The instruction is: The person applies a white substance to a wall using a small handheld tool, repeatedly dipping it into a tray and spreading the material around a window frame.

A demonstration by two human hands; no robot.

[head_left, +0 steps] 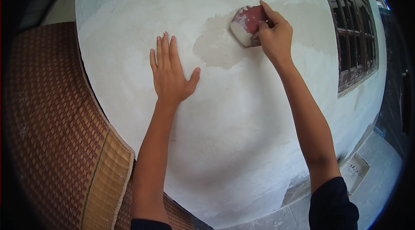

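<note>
My left hand lies flat against the whitish wall, fingers spread and pointing up. Higher and to the right, my right hand grips a dark red scraper smeared with white paste. The scraper is held at the wall, just right of a damp-looking greyish patch. That patch lies between my two hands. Part of the scraper is hidden behind my right fingers.
A window with dark bars and a worn frame is set in the wall at the right. A woven brown mat hangs or stands at the left. On the grey floor at the lower right sits a shallow tray.
</note>
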